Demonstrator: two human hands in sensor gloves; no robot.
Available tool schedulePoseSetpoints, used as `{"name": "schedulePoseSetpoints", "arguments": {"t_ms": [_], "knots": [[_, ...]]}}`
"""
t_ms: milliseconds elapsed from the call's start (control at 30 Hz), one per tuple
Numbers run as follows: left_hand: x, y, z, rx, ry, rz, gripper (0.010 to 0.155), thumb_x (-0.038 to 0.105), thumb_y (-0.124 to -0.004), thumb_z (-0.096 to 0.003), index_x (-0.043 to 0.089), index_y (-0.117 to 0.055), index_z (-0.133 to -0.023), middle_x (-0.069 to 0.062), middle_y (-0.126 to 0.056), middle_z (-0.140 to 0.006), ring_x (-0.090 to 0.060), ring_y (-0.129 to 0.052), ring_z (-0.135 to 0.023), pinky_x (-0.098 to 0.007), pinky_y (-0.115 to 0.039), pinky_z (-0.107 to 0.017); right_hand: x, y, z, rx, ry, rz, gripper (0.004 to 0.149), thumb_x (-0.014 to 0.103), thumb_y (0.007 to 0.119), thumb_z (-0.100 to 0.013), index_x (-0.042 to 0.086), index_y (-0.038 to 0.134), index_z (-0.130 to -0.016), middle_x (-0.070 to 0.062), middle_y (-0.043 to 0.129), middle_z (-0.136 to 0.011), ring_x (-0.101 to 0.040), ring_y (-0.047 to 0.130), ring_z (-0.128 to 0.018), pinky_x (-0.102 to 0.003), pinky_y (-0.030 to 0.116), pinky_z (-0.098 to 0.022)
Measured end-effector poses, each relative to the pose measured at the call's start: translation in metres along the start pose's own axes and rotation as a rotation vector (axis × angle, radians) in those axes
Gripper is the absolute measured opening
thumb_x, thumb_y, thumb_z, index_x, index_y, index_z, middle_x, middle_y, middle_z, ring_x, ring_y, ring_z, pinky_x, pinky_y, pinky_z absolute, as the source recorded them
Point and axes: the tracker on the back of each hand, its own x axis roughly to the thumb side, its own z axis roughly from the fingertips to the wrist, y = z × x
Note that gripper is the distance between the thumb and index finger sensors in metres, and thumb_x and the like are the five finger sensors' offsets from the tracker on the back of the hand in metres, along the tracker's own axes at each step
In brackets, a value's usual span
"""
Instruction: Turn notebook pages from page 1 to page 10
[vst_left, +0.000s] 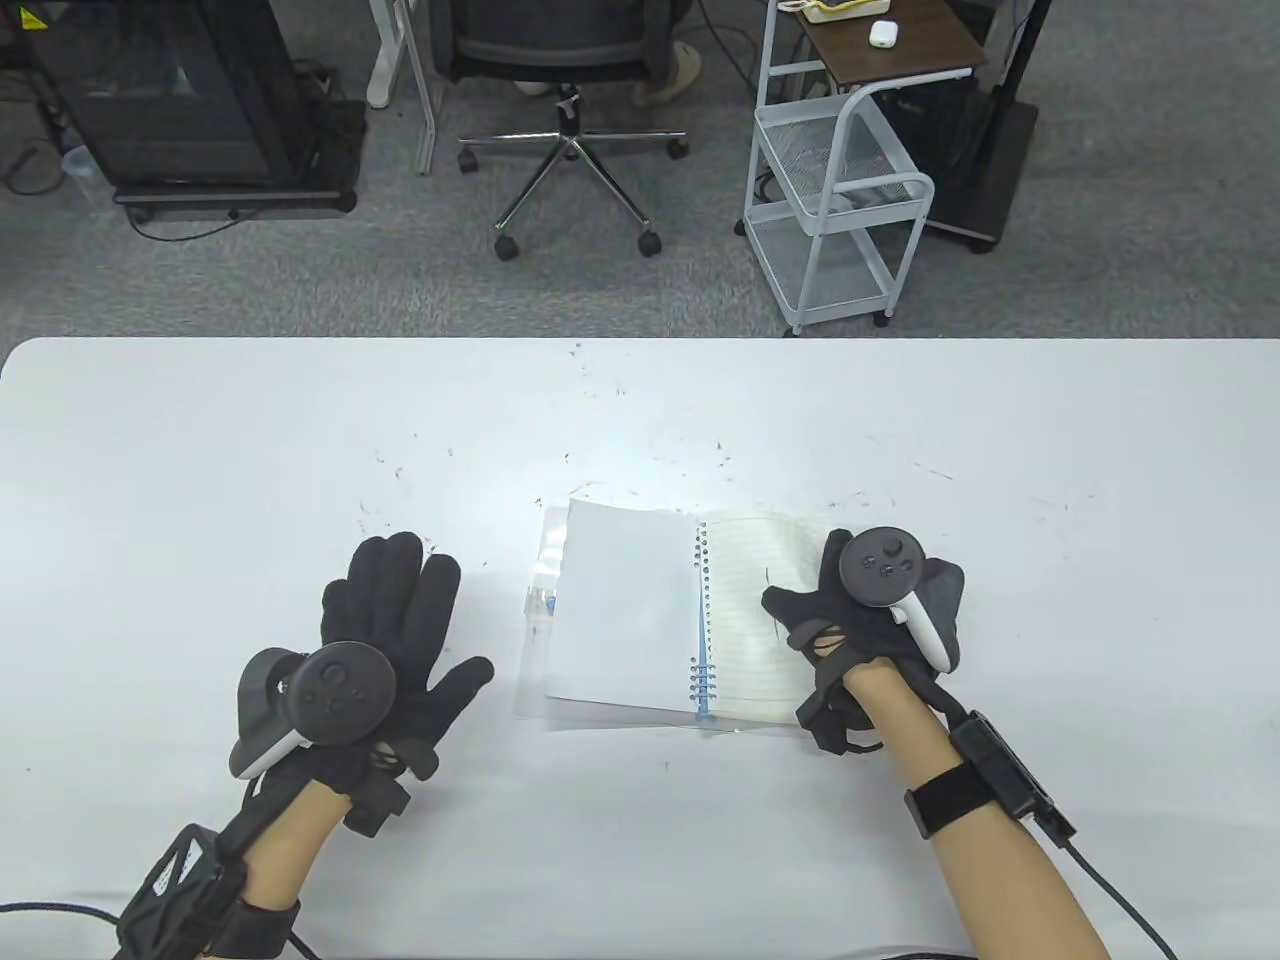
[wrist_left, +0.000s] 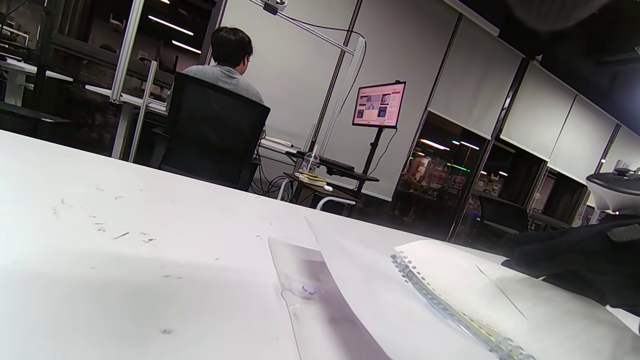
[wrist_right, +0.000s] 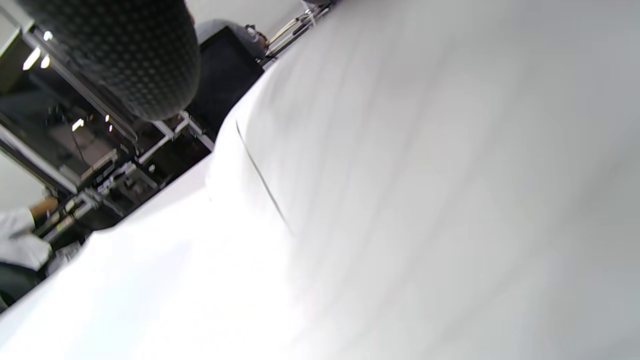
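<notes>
On the bench (vst_left: 200, 450), centre-right, the notebook (vst_left: 640, 620) lies open and flat, spiral binding (vst_left: 703, 620) running down the middle, a clear plastic cover (vst_left: 540, 600) sticking out under its left side. Blank page (vst_left: 620, 610) on the left, lined page (vst_left: 755, 610) on the right. My right hand (vst_left: 880, 610) rests on the lined page's outer edge, fingers (vst_left: 800, 605) draped over the paper; the tracker hides most of them, so I cannot tell if they pinch a sheet or just press down. My left hand (vst_left: 390, 640) lies flat on the bench well apart from the notebook, fingers (vst_left: 390, 580) spread, holding nothing.

The left wrist view shows the pages sitting low and level, with the right hand's glove on the far page. The right wrist view is mostly blur plus one dark fingertip.

Handling call: sheets look thin, light, floppy and easy to crease or tear at the ring holes. Gloves likely slip on smooth paper and may grab two sheets. Best hold is probably the outer right edge or lower corner, one sheet peeled up, then swept over the binding. The notebook itself is light and may slide, so the left hand could pin the left page. No page numbers readable, so progress unknown.
</notes>
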Motion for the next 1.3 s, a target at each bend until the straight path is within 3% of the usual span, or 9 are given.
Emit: {"name": "schedulePoseSetpoints", "arguments": {"t_ms": [233,367,567,767,1033,1167,1300], "knots": [[0.0,0.001,0.0,0.002,0.002,0.005,0.088,0.07,-0.063,-0.0448,0.028,-0.028,-0.114,-0.007,-0.011,-0.118,-0.044,-0.009,-0.115,-0.072,-0.025,-0.075,-0.01,-0.022,0.006,-0.016,0.054,-0.216,0.088,0.049,0.084,-0.046,-0.001,0.031,-0.096,-0.035,0.06,-0.093,-0.034,0.098,-0.061,-0.055,0.081,-0.046],[0.0,0.002,0.0,-0.002,0.004,0.01,0.088,0.07,-0.063,-0.0448,0.028,-0.028,-0.114,-0.007,-0.012,-0.118,-0.044,-0.01,-0.115,-0.072,-0.025,-0.075,-0.018,-0.025,0.009,0.057,0.099,-0.284,0.087,0.048,0.085,-0.046,-0.003,0.034,-0.095,-0.033,0.072,-0.087,-0.03,0.103,-0.052,-0.052,0.085,-0.04],[0.0,0.002,0.0,-0.007,0.005,0.012,0.088,0.07,-0.063,-0.0448,0.028,-0.028,-0.114,-0.007,-0.013,-0.119,-0.044,-0.011,-0.115,-0.072,-0.026,-0.075,-0.018,-0.027,0.007,0.198,0.091,-0.231,0.086,0.043,0.087,-0.046,-0.005,0.033,-0.095,-0.024,0.085,-0.076,-0.022,0.106,-0.041,-0.046,0.088,-0.034],[-0.001,0.003,0.0,-0.01,0.009,0.016,0.088,0.07,-0.063,-0.045,0.027,-0.028,-0.114,-0.007,-0.014,-0.119,-0.044,-0.011,-0.115,-0.072,-0.027,-0.075,-0.001,-0.034,-0.001,0.208,0.046,-0.203,0.082,0.034,0.087,-0.047,-0.003,0.033,-0.095,-0.018,0.087,-0.072,-0.02,0.104,-0.04,-0.046,0.087,-0.035],[-0.001,0.005,0.0,-0.014,0.007,0.024,0.088,0.07,-0.063,-0.0451,0.027,-0.028,-0.114,-0.008,-0.015,-0.119,-0.044,-0.012,-0.115,-0.072,-0.028,-0.075,0.018,-0.046,-0.011,0.174,0.051,-0.124,0.085,0.038,0.088,-0.046,-0.003,0.032,-0.096,-0.021,0.085,-0.076,-0.023,0.104,-0.043,-0.049,0.086,-0.036],[-0.001,0.006,0.001,-0.012,0.001,0.027,0.088,0.069,-0.063,-0.0451,0.027,-0.028,-0.114,-0.008,-0.015,-0.119,-0.045,-0.012,-0.115,-0.072,-0.029,-0.075,0.02,-0.054,-0.008,0.218,0.05,-0.043,0.088,0.04,0.088,-0.047,-0.003,0.029,-0.096,-0.023,0.084,-0.077,-0.024,0.104,-0.042,-0.049,0.086,-0.036],[0.0,0.008,0.002,-0.009,-0.007,0.028,0.088,0.069,-0.063,-0.0451,0.027,-0.029,-0.114,-0.008,-0.016,-0.119,-0.045,-0.012,-0.115,-0.072,-0.029,-0.075,0.027,-0.06,-0.006,0.25,0.041,-0.002,0.084,0.033,0.087,-0.047,-0.003,0.029,-0.096,-0.02,0.086,-0.074,-0.02,0.104,-0.038,-0.047,0.087,-0.034]]}}
